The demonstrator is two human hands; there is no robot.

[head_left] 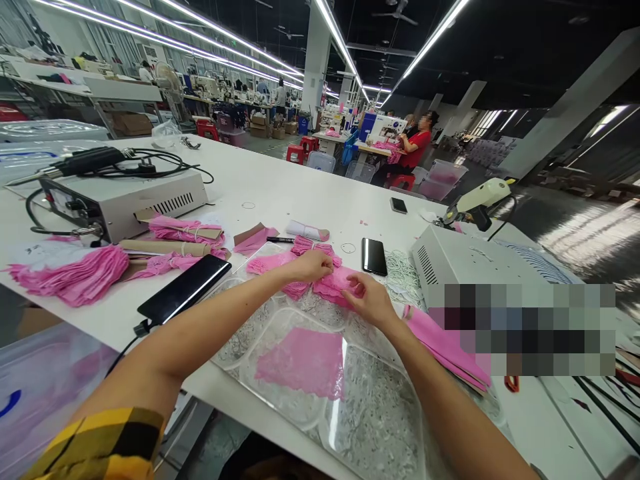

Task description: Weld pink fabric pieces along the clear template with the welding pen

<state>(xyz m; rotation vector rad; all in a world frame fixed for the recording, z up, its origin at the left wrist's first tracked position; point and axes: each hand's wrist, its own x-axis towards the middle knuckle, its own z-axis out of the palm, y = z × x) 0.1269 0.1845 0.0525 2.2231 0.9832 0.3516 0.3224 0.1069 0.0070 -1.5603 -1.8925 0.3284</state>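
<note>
My left hand [313,266] is at the stacked pink fabric pieces [336,283], its fingers bent together at the upper edge; what they pinch is too small to make out. At the right side of the same stack is my right hand [369,298], thumb and fingers curved and apart over the fabric. A tied pink bundle [313,247] lies just beyond my left hand. Nearer to me, one flat pink piece [303,363] rests on a clear plastic lid [373,407], with grey speckled matter visible beneath.
Left are a phone [185,290] on a cable, more pink bundles [185,230] and a grey box [145,200] with a tool. A second phone [374,257], white strings [405,275] and another grey box [465,267] stand right. Someone in red [415,148] sits farther off.
</note>
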